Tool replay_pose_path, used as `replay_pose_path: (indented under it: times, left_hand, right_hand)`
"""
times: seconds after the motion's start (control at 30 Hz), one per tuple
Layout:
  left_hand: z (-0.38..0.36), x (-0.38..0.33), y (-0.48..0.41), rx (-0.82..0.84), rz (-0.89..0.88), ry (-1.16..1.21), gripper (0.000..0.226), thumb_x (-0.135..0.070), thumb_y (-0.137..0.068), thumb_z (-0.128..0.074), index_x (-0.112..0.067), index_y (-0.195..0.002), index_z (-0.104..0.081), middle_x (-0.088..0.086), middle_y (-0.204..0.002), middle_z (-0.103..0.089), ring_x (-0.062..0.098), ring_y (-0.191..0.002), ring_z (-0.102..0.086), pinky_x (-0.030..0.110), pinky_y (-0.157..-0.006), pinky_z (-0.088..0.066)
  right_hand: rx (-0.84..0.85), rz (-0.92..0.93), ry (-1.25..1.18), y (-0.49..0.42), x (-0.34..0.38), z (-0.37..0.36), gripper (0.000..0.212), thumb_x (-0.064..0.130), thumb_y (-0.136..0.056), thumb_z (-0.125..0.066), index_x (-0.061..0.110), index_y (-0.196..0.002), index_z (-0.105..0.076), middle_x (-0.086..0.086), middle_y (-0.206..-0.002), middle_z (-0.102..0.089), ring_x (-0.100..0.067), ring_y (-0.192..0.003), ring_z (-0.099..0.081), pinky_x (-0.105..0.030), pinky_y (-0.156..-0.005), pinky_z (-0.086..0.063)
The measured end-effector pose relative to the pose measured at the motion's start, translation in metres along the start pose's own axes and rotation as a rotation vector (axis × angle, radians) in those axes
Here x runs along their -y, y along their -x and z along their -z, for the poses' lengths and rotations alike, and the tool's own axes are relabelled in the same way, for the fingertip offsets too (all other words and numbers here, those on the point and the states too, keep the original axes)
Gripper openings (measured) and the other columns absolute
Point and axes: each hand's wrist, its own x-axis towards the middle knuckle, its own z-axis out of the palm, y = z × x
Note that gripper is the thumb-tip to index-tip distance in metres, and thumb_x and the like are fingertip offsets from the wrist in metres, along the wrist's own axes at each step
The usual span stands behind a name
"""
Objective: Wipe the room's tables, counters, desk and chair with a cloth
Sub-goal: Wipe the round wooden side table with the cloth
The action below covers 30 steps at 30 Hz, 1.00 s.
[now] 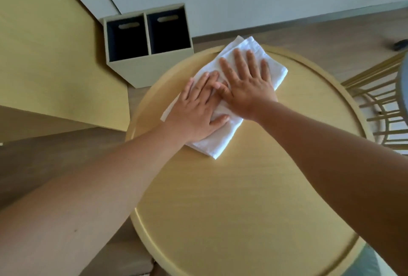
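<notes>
A folded white cloth [223, 141] lies on the far left part of a round yellow wooden table [254, 198] with a raised rim. My left hand [196, 110] presses flat on the cloth's near half, fingers straight. My right hand [245, 81] presses flat on the far half, fingers spread, its thumb side overlapping my left fingertips. One corner of the cloth reaches past the table's far rim.
A beige box [148, 66] with two dark open compartments stands on the floor beyond the table. A yellow panel [50, 55] runs along the left. A spindle-backed chair [379, 103] stands at the right, against the table. A white wall closes the back.
</notes>
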Motion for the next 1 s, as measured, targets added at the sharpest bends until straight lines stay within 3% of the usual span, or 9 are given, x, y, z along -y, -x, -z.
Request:
replay_pose_path:
  times: [0.17, 0.3, 0.53, 0.77, 0.87, 1.0]
  left_hand:
    - [0.009, -0.049, -0.034, 0.026, -0.069, -0.006, 0.087, -0.072, -0.096, -0.012, -0.020, -0.159, 0.018, 0.003, -0.167, 0.026, 0.020, -0.152, 0.029, 0.051, -0.125, 0.009]
    - [0.007, -0.061, -0.033, 0.027, -0.074, -0.014, 0.085, -0.073, -0.094, -0.009, -0.023, -0.156, 0.023, 0.003, -0.166, 0.028, 0.020, -0.151, 0.030, 0.051, -0.124, 0.010]
    - [0.003, -0.042, 0.006, 0.051, -0.019, -0.024, 0.089, -0.072, -0.093, -0.004, -0.019, -0.160, 0.016, 0.005, -0.166, 0.029, 0.019, -0.150, 0.032, 0.049, -0.125, 0.011]
    - [-0.014, -0.025, 0.063, 0.048, 0.090, -0.004, 0.088, -0.070, -0.095, -0.004, -0.014, -0.160, 0.016, 0.009, -0.165, 0.029, 0.023, -0.151, 0.030, 0.050, -0.125, 0.009]
    - [-0.024, -0.046, 0.087, 0.003, 0.070, -0.004, 0.089, -0.070, -0.096, -0.007, -0.010, -0.162, 0.005, 0.014, -0.168, 0.018, 0.027, -0.155, 0.019, 0.054, -0.126, 0.000]
    - [-0.040, -0.078, 0.125, -0.135, -0.062, 0.011, 0.084, -0.066, -0.099, -0.034, -0.009, -0.160, -0.022, 0.017, -0.169, -0.008, 0.033, -0.157, -0.007, 0.057, -0.121, -0.024]
  right_hand:
    - [-0.001, -0.094, -0.009, 0.026, -0.057, 0.008, 0.084, 0.079, -0.086, 0.009, 0.040, -0.160, 0.009, -0.002, -0.171, 0.016, -0.027, -0.156, 0.018, -0.053, -0.125, 0.010]
    - [0.007, -0.115, -0.024, 0.036, -0.063, 0.008, 0.083, 0.080, -0.087, 0.006, 0.041, -0.161, 0.007, -0.001, -0.171, 0.015, -0.025, -0.156, 0.018, -0.052, -0.125, 0.010]
    - [0.040, -0.031, -0.042, 0.031, -0.029, 0.005, 0.087, 0.083, -0.086, 0.003, 0.039, -0.161, 0.003, 0.000, -0.171, 0.013, -0.025, -0.156, 0.018, -0.055, -0.123, 0.012]
    - [0.036, 0.072, -0.015, 0.044, 0.029, -0.017, 0.081, 0.078, -0.090, 0.009, 0.038, -0.160, 0.011, 0.000, -0.170, 0.020, -0.025, -0.154, 0.023, -0.058, -0.122, 0.014]
    - [0.028, 0.058, -0.037, 0.081, 0.031, -0.025, 0.082, 0.077, -0.089, 0.015, 0.037, -0.161, 0.008, -0.002, -0.170, 0.017, -0.027, -0.155, 0.022, -0.059, -0.122, 0.012]
    - [0.030, 0.018, -0.032, 0.147, 0.026, -0.037, 0.081, 0.075, -0.095, 0.003, 0.033, -0.163, 0.000, -0.006, -0.170, 0.013, -0.030, -0.156, 0.018, -0.061, -0.123, 0.005]
